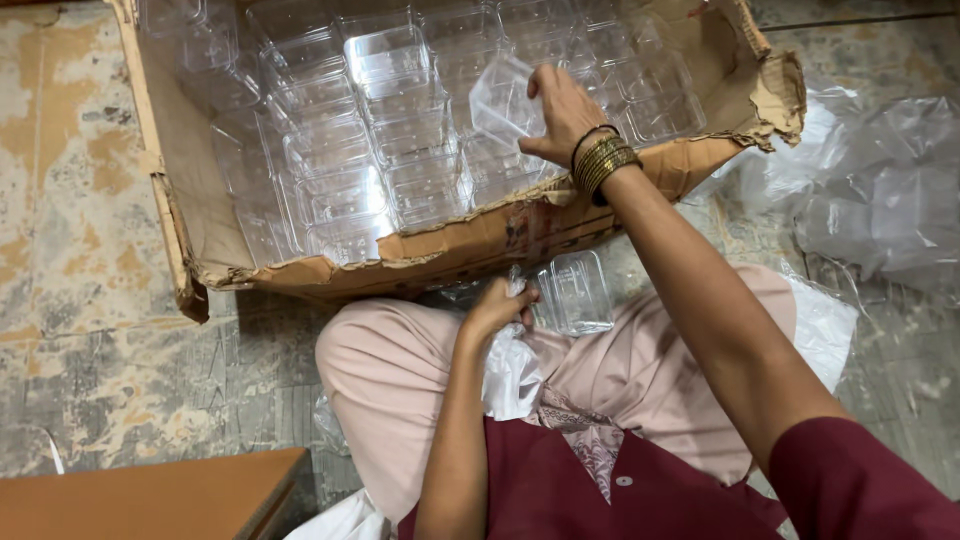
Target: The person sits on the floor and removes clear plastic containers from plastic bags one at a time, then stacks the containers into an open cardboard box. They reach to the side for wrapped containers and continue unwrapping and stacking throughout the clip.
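A torn cardboard box (470, 240) lies in front of my knees, packed with several rows of clear plastic containers (390, 130). My right hand (562, 112), with gold bangles at the wrist, reaches into the box and grips one clear plastic container (500, 100) tilted above the rows. My left hand (497, 305) rests in my lap just below the box's front wall. It holds a stack of clear plastic containers (572, 293) by the edge, with crumpled clear plastic wrap under it.
Crumpled clear plastic bags (880, 190) lie on the worn stone floor at the right. A brown wooden board (150, 495) sits at the lower left. The box's left flap (170, 200) stands up, torn along its edges.
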A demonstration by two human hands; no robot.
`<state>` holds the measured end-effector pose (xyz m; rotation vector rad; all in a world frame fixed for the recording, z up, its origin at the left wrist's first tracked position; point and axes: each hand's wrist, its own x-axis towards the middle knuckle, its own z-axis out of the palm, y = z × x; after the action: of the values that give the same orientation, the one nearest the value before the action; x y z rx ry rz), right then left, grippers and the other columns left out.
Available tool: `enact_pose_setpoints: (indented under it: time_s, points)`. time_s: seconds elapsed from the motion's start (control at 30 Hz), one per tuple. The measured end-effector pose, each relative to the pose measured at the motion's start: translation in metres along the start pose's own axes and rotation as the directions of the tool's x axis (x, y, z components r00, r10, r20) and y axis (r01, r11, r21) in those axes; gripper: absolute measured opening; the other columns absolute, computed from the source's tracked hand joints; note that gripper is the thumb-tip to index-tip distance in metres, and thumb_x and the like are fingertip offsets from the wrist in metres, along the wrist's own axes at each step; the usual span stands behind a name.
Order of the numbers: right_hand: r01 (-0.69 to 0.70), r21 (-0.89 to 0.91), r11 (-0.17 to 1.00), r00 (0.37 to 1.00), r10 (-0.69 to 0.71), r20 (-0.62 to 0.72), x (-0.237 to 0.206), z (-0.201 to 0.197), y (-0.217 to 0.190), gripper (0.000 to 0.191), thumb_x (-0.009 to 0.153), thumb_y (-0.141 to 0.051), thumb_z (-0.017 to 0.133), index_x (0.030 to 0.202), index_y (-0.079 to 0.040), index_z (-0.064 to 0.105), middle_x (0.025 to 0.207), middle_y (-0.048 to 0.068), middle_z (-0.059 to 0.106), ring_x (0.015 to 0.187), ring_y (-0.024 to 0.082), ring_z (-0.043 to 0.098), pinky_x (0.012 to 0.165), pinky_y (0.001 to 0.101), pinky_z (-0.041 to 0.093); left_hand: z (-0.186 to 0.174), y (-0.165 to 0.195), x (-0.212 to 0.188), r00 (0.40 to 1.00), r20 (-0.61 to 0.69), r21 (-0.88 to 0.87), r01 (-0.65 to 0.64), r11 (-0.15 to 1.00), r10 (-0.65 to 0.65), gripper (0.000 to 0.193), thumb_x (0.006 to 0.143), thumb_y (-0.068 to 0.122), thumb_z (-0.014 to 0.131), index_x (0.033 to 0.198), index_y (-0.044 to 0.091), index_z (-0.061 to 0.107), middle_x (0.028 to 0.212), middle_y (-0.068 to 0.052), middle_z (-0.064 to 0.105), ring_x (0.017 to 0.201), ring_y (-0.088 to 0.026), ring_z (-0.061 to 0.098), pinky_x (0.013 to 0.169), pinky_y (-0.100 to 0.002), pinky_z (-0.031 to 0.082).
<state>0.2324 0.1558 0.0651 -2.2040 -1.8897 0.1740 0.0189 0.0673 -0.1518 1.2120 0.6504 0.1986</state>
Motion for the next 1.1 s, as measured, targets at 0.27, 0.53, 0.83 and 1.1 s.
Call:
enact_pose_setpoints:
  time_s: [0.27,0.53,0.83,1.1]
  points:
    - [0.186,0.748,0.637,0.935,0.118,-0.333,-0.142,-0.034,-0.017,0.065,0.085,-0.024,0.083,0.128,-0.008,0.036,0.131,0.015,0.055,0.118,0.023,0.065,0.093,0.0354,0.063,-0.004,0.095,-0.083,0.930,-0.014,-0.263,-0.359,0.896,0.368,0.050,0.096,0.042,0.071,0.123,0.000,0.060,0.097,-0.008,0.071,0.077,-0.012,0.069,0.070,-0.027,0.059]
    - [0.221,0.600,0.769,0.972,-0.121,-0.202,-0.257,0.011,-0.068,0.051,0.075,-0.014,0.085,0.112,-0.006,0.051,0.134,0.020,0.058,0.116,0.028,0.062,0.092,0.0340,0.054,0.039,0.117,-0.123,0.784,-0.415,-0.164,-0.563,0.810,0.461,0.108,0.081,0.072,0.075,0.157,0.008,0.034,0.113,-0.010,0.068,0.095,-0.011,0.061,0.075,-0.025,0.050]
    - [-0.119,0.887,0.445,0.988,0.145,0.060,-0.260,0.010,-0.061,0.028,0.097,-0.024,0.064,0.115,-0.006,0.052,0.132,0.011,0.064,0.106,0.018,0.067,0.091,0.0317,0.059,0.044,0.105,-0.127,0.878,-0.335,-0.390,-0.461,0.797,0.343,0.104,0.083,0.078,0.066,0.156,0.007,0.041,0.102,-0.009,0.067,0.071,-0.007,0.048,0.060,-0.020,0.037]
    - [-0.103,0.751,0.652,0.987,0.159,-0.002,-0.256,-0.010,-0.058,0.064,0.076,-0.037,0.084,0.119,-0.005,0.048,0.132,0.014,0.064,0.116,0.024,0.067,0.100,0.0391,0.055,0.054,0.100,-0.126,0.789,-0.393,-0.066,-0.536,0.842,0.472,0.089,0.102,0.075,0.046,0.157,0.006,0.033,0.101,-0.013,0.069,0.103,-0.019,0.067,0.113,-0.028,0.045]
